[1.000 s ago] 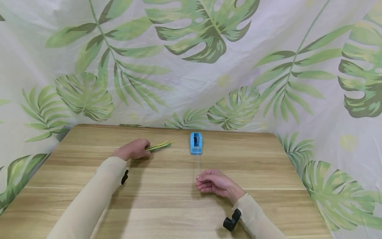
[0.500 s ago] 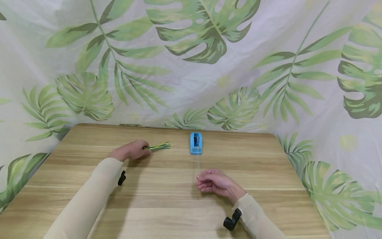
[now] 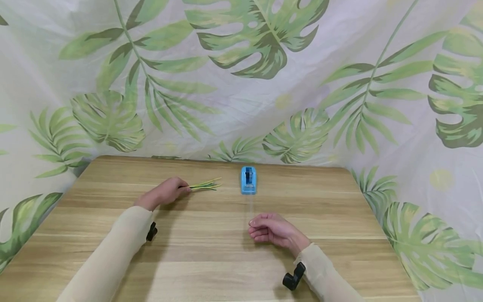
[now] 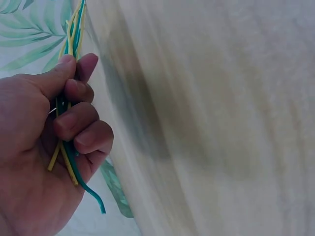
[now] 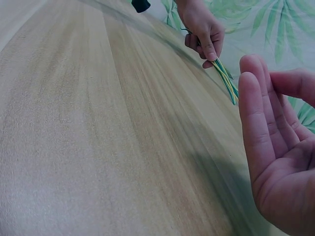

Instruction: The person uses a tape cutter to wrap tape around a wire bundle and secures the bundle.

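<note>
While the person's left hand (image 3: 168, 191) grips a bundle of yellow and green strands (image 3: 205, 185) in curled fingers, their far ends fanning toward 3 o'clock, the right hand (image 3: 276, 230) pinches a clear strip of tape (image 3: 250, 204) between thumb and fingers. I see that strip stretch toward the person's 6 o'clock from a blue tape dispenser (image 3: 248, 181) near the far edge of the wooden table (image 3: 211, 251). The bundle is at the dispenser's 9 o'clock, apart from it; leaf-patterned cloth (image 3: 241, 105) hangs beyond at 12.
</note>
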The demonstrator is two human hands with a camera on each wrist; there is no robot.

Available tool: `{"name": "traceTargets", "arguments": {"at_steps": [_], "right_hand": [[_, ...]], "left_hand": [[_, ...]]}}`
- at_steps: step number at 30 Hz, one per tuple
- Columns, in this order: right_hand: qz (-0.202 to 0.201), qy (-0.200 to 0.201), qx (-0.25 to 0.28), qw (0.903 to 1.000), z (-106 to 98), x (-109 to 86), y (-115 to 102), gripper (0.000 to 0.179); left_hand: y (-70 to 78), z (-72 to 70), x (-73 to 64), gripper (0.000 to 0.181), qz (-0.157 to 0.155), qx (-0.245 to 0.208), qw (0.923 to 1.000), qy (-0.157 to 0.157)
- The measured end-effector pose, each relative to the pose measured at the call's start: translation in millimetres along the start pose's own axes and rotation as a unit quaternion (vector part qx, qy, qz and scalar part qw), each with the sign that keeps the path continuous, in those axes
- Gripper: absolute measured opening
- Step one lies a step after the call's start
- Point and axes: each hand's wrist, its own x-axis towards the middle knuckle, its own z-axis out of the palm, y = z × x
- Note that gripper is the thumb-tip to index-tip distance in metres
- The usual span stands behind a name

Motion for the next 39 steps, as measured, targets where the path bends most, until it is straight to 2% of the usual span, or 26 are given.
{"name": "traceTargets", "arguments": {"at_steps": [11,17,27,39], "right_hand": [[0.005,0.008,-0.004,0.9999,1,0.8,-2,0.006],[0.001,0.005,0.001,1.0000,2,-0.4,-4,0.007],[-0.002,-0.001,0.009,1.0000,3,-1.9,-9,0.008],[-0.003,0.005,0.000,1.0000,1,-4.1,-14,0.009]], "left_hand": [[2.4,12.7,-4.3,0.022,0.020,-0.005,0.9998,0.006],[7.4,21.0,-6.5,0.020,0.054,-0.014,0.9983,0.017],[25.9,34.5,-5.5,0.020,0.078,-0.036,0.9963,0.010],[56.1,58.1,1.4,0.018,0.115,-0.018,0.9932,0.002]]}}
